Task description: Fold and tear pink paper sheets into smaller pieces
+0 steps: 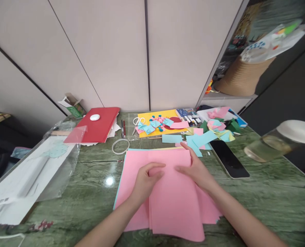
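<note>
A large pink paper sheet lies partly folded over, on top of more pink paper. A light blue edge shows beneath it on the left. My left hand rests on the pink paper near the middle, its fingers loosely curved and a gap between thumb and index finger. At the upper right corner of the folded sheet is my right hand. Its thumb lies on the paper, and its index finger stretches past the corner. Its other fingers are mostly hidden.
Behind the paper lie a roll of tape, scissors, pens, a yellow sheet with small folded papers, and light blue strips. A phone and a lidded bottle are right; a red folder is left.
</note>
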A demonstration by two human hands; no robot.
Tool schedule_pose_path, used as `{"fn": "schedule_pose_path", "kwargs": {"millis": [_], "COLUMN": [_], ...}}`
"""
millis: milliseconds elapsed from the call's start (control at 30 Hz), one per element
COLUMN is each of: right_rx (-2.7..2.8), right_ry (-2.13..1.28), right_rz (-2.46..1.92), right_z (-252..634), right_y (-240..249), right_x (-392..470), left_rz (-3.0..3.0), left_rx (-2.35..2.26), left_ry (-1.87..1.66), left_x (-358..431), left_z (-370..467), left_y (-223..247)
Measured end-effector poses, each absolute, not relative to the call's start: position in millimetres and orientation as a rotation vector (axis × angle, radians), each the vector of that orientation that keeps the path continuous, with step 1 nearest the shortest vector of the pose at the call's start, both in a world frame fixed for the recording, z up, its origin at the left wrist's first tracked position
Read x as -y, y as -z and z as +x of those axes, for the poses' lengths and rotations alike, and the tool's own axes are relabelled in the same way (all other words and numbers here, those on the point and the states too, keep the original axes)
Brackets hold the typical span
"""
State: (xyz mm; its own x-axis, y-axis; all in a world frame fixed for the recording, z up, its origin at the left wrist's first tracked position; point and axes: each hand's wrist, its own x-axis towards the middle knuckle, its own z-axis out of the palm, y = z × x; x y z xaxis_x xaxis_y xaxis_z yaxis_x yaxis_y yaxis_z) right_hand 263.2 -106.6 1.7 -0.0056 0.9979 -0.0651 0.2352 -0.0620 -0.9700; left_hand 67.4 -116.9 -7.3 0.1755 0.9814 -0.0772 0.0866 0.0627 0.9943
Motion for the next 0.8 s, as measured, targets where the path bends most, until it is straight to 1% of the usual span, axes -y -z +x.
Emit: {"fn": "schedule_pose_path", "kwargs": {"millis": [67, 100, 267, 333, 633, 800], "right_rx": [1.402, 1.391, 1.052, 0.962, 0.929, 0.928], "right_ry": [-1.053, -1.061, -1.477, -1.553, -1.636, -1.561], "right_rz": [-1.455, -1.455, -1.302, -1.229, -1.197, -1.187], "right_z": [261.1, 260.5, 263.4, 265.5, 270.6, 273.9], "right_y": [-3.7, -5.1, -11.4, -11.2, -20.1, -15.2], "right_x": [107.4, 107.6, 105.6, 104.0, 104.9, 102.8], "left_rz": [1.267, 1.254, 1.250, 1.245, 1.282, 1.299], "left_rx": [-1.197, -1.207, -1.252, -1.260, -1.301, -1.290], "left_ry": [-0.996, -0.997, -0.999, -0.999, -1.014, -1.003], "left_x": [118.4, 119.1, 121.2, 121.8, 125.7, 128.1], "left_z": [67.2, 66.8, 64.9, 64.8, 66.4, 68.1], "left_y": [6.2, 5.5, -0.9, -3.3, -0.5, -1.1]}}
